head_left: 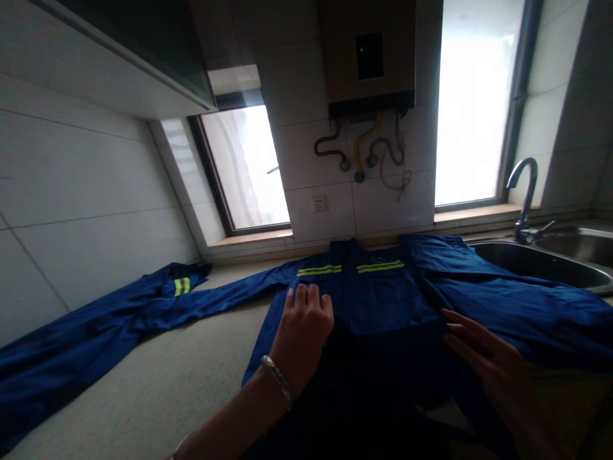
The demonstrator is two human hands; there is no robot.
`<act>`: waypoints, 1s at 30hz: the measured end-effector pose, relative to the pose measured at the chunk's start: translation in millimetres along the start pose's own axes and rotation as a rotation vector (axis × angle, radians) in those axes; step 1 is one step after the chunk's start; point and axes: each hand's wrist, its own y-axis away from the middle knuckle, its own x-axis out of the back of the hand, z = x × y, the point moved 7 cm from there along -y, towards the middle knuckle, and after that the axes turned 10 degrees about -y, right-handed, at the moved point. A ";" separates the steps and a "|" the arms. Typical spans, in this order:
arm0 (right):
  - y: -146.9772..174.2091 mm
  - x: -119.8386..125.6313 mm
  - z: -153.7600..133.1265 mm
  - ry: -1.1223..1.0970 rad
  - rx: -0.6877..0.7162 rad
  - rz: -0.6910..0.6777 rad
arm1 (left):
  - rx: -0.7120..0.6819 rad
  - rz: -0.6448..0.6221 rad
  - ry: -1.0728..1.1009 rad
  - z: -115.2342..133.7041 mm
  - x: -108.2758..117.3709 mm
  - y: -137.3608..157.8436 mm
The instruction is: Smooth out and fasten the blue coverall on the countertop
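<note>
A dark blue work jacket (383,300) with yellow-green reflective stripes across the chest lies spread on the counter, its collar toward the wall. Its lower part falls into deep shadow near me. My left hand (304,326), with a bracelet at the wrist, is on the jacket's front below the left stripe; its fingers are bent and close together on the cloth, the tips hidden. At the jacket's right side, my right hand (483,358) touches the fabric with its fingers stretched out. More blue cloth (507,300) lies in folds beyond that hand.
Another stretch of blue cloth (110,319) with a reflective band runs along the left wall on the pale counter (205,358). A sink (565,265) with a faucet (527,191) is at the right. A water heater (368,57) and its pipes hang on the tiled wall between two windows.
</note>
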 end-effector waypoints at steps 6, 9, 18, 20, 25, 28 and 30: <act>-4.2 -3.3 -22.1 -0.063 -0.020 0.109 | -0.286 -0.015 0.232 21.0 13.3 15.7; 6.9 -15.4 -50.5 0.022 0.156 0.250 | -0.404 0.106 0.227 39.8 22.0 22.1; 28.1 -107.6 -69.3 -0.135 0.210 -0.303 | -0.583 0.474 0.147 68.3 15.1 24.6; 26.4 -108.5 -62.2 -0.189 0.135 -0.325 | -0.498 0.509 0.135 62.1 9.7 19.8; 26.1 -102.9 -49.0 -0.184 0.101 -0.320 | -0.383 0.555 0.123 51.3 -8.6 13.2; 28.2 -100.3 -46.9 -0.132 0.132 -0.315 | -0.502 0.591 0.123 56.6 -12.1 18.6; 30.8 -99.7 -50.2 -0.082 0.181 -0.315 | -0.576 0.583 0.113 60.0 -11.8 22.1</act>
